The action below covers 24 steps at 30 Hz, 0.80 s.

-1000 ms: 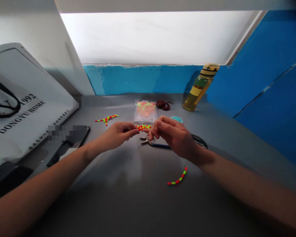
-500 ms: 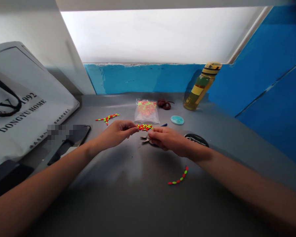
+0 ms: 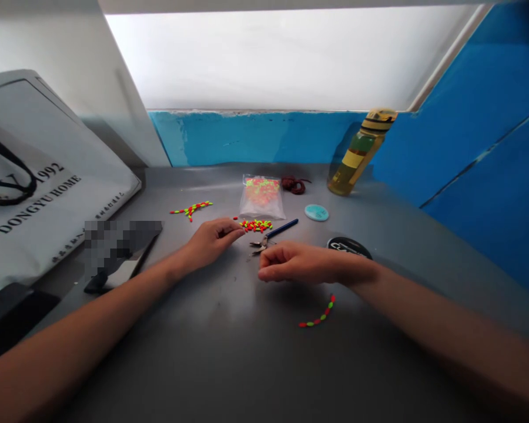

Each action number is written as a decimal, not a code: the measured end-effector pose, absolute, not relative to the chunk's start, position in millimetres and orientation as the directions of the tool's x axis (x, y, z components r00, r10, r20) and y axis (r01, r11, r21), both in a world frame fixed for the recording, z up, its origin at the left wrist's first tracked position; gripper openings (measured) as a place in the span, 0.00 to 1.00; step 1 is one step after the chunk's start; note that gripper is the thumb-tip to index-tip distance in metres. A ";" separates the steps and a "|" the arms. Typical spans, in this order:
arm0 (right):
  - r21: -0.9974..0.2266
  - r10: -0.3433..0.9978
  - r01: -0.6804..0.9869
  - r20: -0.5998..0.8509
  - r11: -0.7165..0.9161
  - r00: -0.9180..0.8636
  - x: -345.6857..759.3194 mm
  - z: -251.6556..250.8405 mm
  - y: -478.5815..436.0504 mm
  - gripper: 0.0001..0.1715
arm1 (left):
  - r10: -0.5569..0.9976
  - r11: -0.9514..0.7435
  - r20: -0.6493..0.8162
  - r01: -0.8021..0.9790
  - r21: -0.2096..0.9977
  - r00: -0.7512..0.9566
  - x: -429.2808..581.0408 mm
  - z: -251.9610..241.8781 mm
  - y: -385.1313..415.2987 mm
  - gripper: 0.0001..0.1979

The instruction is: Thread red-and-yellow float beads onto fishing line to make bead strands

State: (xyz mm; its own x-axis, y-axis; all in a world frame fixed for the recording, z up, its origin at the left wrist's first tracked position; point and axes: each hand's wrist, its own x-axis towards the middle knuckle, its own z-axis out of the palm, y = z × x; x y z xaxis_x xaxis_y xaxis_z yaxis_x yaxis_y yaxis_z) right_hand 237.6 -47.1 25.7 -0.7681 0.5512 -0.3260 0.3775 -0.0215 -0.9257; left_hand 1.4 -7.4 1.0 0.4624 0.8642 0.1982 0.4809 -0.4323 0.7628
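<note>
Over the grey table, my left hand [image 3: 214,241] has its fingertips pinched together at the left edge of a small pile of red and yellow-green beads [image 3: 258,226]. Whatever the pinch holds is too small to make out. My right hand [image 3: 291,262] is closed, thumb against curled fingers, and anything in it is hidden. Just beyond it lie pliers [image 3: 282,228] with a blue handle, partly behind the hand. Nearer to me, a curved row of alternating red and yellow-green beads [image 3: 323,317] lies below the right wrist. One loose red bead [image 3: 235,218] sits by the left fingers.
Behind the pile lie a clear bag of beads [image 3: 262,197] and a dark red cord bundle [image 3: 294,185]. More beads [image 3: 191,209] lie left. A turquoise disc [image 3: 316,212], a black round item [image 3: 349,247] and a bottle [image 3: 357,155] stand right; a white bag [image 3: 48,176] leans left.
My right hand has come closer to me and turned, uncovering the pliers' blue handle. My left hand has shifted slightly, staying pinched by the bead pile.
</note>
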 end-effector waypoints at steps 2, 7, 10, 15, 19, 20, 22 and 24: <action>-0.927 0.527 0.375 -0.317 0.002 -0.789 236.6 24.1 -47.7 0.16 | 0.856 -0.494 0.305 0.483 0.723 0.419 3.5 -5.5 -8.4 0.13; -0.953 0.517 0.276 -0.298 -0.123 -0.802 237.6 27.9 -49.0 0.18 | 0.879 -0.475 0.424 0.501 0.724 0.219 4.2 -10.4 -7.4 0.13; -0.952 0.475 0.260 -0.305 -0.159 -0.825 240.3 31.3 -48.7 0.18 | 0.890 -0.433 0.445 0.480 0.763 0.096 2.2 -11.3 -4.3 0.12; -0.942 0.424 0.322 -0.331 -0.096 -0.843 238.3 28.8 -51.9 0.16 | 0.901 -0.396 0.433 0.425 0.814 0.011 0.1 -15.2 1.7 0.11; -0.938 0.466 0.337 -0.263 0.081 -0.845 229.5 29.7 -61.0 0.14 | 0.902 -0.417 0.428 0.358 0.836 0.054 0.0 -18.9 4.3 0.11; -0.936 0.475 0.321 -0.219 0.145 -0.852 227.7 31.8 -63.3 0.13 | 0.896 -0.432 0.439 0.348 0.832 0.063 0.0 -19.7 4.7 0.11; -0.909 0.482 0.295 -0.126 0.295 -0.867 226.7 38.3 -66.4 0.11 | 0.881 -0.464 0.467 0.339 0.818 0.078 -0.3 -20.9 5.1 0.11; -0.820 0.557 0.361 -0.063 0.444 -0.828 230.0 46.6 -65.7 0.14 | 0.863 -0.495 0.498 0.345 0.797 0.088 -0.7 -21.5 5.1 0.11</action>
State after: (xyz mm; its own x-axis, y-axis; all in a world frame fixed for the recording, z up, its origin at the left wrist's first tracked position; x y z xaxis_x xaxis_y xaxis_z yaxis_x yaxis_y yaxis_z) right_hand 230.0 -65.7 46.6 -0.8279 0.5573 -0.0630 0.3614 0.4441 -0.8199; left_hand -0.7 5.1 -21.5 0.0878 0.8630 0.4976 0.3454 -0.4949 0.7973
